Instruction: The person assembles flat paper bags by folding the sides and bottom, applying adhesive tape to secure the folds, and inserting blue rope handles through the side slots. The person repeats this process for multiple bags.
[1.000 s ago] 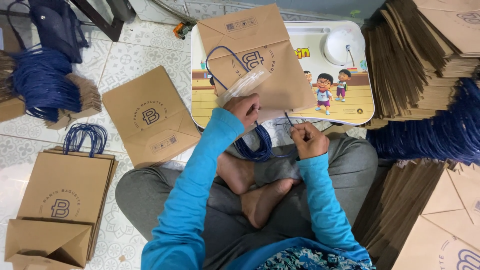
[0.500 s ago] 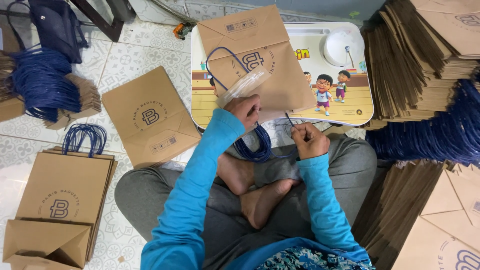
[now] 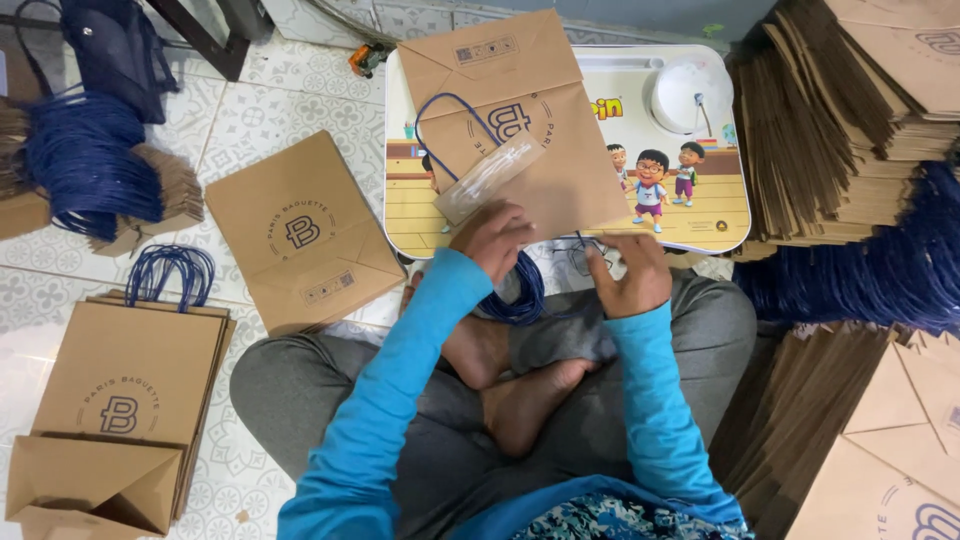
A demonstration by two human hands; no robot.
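The left hand point(image 3: 492, 238) rests on the near edge of a flat brown paper bag point(image 3: 520, 130), fingers curled and pressed down on the paper, touching a clear plastic strip point(image 3: 488, 178) that lies slantwise across the bag just above the knuckles. Whether that grip pinches the strip or merely pins it, I cannot tell. The right hand point(image 3: 628, 276) sits just beside it at the bag's lower right corner, its grip closed to a pinch on something thin and dark, too small to make out.

The bag lies on a small cartoon-printed worktop point(image 3: 700, 205) just beyond the person's crossed legs, bottom fold away from them, with a blue cord handle point(image 3: 450, 110) looping across its face. More blue cord point(image 3: 520, 295) coils under the left wrist, against the bare feet.

The paper is matte kraft, creased sharply. A second flat bag point(image 3: 300, 235) lies on the patterned tile floor point(image 3: 290, 90) to the left. Finished bags point(image 3: 125, 385) with cord handles stack nearer the left knee. Tall stacks of folded bags point(image 3: 830, 120) stand to the right, with a heap of blue cords point(image 3: 860, 270) below them.
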